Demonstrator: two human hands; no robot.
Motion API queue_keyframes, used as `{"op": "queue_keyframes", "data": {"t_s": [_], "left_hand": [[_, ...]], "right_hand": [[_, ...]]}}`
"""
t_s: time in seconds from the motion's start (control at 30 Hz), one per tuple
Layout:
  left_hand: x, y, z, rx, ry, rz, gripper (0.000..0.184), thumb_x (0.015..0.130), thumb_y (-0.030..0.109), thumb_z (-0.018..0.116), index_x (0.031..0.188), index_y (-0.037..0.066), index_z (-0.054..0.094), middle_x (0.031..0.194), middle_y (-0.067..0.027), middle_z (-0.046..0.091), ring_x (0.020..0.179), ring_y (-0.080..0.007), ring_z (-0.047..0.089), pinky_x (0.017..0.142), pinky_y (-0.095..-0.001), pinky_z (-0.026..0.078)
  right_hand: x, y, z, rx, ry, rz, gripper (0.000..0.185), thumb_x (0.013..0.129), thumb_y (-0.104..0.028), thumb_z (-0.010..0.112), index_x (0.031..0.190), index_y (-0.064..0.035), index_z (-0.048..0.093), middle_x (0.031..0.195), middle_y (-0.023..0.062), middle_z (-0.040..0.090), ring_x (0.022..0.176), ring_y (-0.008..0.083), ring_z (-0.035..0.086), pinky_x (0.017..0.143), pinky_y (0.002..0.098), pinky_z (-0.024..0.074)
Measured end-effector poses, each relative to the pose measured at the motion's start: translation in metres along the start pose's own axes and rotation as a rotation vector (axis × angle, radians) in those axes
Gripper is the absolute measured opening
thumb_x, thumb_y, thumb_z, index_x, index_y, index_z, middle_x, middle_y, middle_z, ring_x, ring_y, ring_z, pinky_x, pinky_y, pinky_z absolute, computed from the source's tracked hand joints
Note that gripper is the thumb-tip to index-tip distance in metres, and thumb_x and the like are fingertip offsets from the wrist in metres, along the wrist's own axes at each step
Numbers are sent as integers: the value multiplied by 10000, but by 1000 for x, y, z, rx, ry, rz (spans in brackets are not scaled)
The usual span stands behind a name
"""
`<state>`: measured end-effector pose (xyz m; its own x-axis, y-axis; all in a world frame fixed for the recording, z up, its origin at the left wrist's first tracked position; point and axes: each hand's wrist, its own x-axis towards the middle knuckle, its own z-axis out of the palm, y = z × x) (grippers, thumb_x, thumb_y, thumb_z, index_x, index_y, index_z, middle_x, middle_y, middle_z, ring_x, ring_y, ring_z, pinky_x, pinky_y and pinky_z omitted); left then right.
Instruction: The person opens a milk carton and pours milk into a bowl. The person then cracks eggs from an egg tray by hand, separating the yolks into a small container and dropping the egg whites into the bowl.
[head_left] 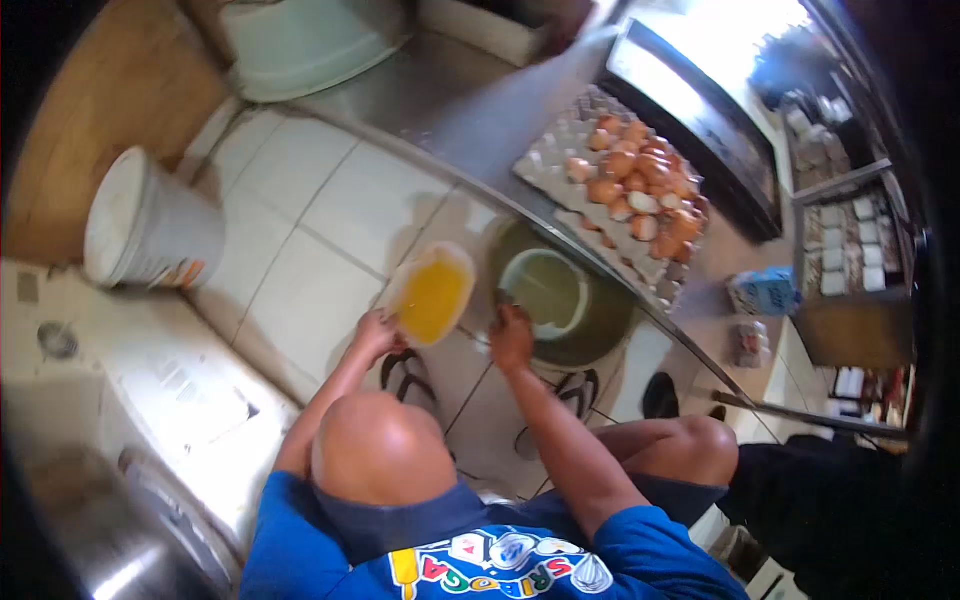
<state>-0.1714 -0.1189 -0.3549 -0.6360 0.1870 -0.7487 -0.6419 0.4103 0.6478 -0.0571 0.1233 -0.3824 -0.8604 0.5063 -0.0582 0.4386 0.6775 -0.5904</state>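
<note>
My left hand [376,334] is closed on the near-left edge of a pale, translucent plastic container [462,262], held above the floor tiles. Yellow liquid [434,297] that looks like beaten egg fills much of it. To the right, my right hand [511,338] is closed at the left edge of a pale round bowl [575,316]; the fingertips are dark and partly hidden. This bowl sits inside a wide, olive-toned tub [612,327] on the floor, partly below the counter edge.
Grey egg trays [545,170] with many brown eggshells [640,180] lie on the metal counter [450,110]. A white bucket [165,235] stands at left, an upturned pale basin [310,45] at the back. A blue-and-white pack [765,292] is at right. My sandalled feet are beneath my hands.
</note>
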Motion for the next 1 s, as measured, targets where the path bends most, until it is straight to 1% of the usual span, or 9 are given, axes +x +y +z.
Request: {"op": "queue_keyframes", "data": {"t_s": [0.17,0.23,0.3,0.43,0.53,0.67,0.77,0.83,1.0], "left_hand": [[4,16,13,-114,-71,11,253,980,139,387,988,-81,514,775,-192,637,604,-272,672,495,-308,545],[8,23,18,-152,-152,-73,268,978,176,410,989,-66,525,802,-184,644,638,-265,679,517,-302,546],[7,41,12,21,-211,-81,283,954,185,495,1082,-60,557,857,-182,660,661,-236,678,532,-304,540],[-2,75,-18,189,-77,90,359,907,160,589,1195,-52,563,906,-176,674,658,-203,663,555,-301,533],[-31,124,-39,254,47,478,427,857,124,667,1218,-77,564,970,-124,685,679,-150,619,646,-256,514],[-147,215,-35,460,224,744,412,859,112,641,1244,-21,579,982,-108,692,815,-151,632,692,-243,498],[-239,248,-24,454,390,1150,492,779,135,703,1251,54,593,1095,-149,686,920,-249,652,815,-339,512],[-288,245,-7,345,417,1286,501,769,90,692,1251,8,580,1105,-143,676,947,-227,639,843,-323,504],[-356,193,60,638,-63,1380,476,813,209,674,1230,10,558,1069,-126,644,890,-237,634,713,-300,496]], "right_hand": [[1,-30,-1,1,86,-55,264,801,-105,639,1055,-34,652,951,96,662,811,237,598,738,315,480],[18,-60,-47,401,30,138,153,806,-85,644,945,-30,677,849,64,658,693,186,576,638,282,467],[50,-57,-73,472,285,-67,91,781,-51,648,865,-40,684,767,45,644,601,156,540,559,272,441],[112,-57,-188,168,623,-305,71,765,-25,631,810,-70,662,705,34,600,571,154,496,538,274,413],[153,-38,-253,-401,734,-383,127,768,-169,612,840,-93,683,829,94,666,702,287,582,676,385,468],[145,-81,-300,-465,207,-79,280,732,-268,672,971,-124,683,1085,92,674,960,318,596,866,429,444],[163,-60,-288,-572,157,-285,514,725,-283,720,1210,-179,584,1241,25,617,1119,285,564,902,406,437],[166,-45,-277,-577,215,-314,608,718,-286,738,1282,-190,535,1315,1,567,1141,279,559,899,403,435],[164,-41,-260,-406,242,-146,240,704,-276,721,914,-168,681,1145,-6,651,1055,249,580,862,401,423]]}}
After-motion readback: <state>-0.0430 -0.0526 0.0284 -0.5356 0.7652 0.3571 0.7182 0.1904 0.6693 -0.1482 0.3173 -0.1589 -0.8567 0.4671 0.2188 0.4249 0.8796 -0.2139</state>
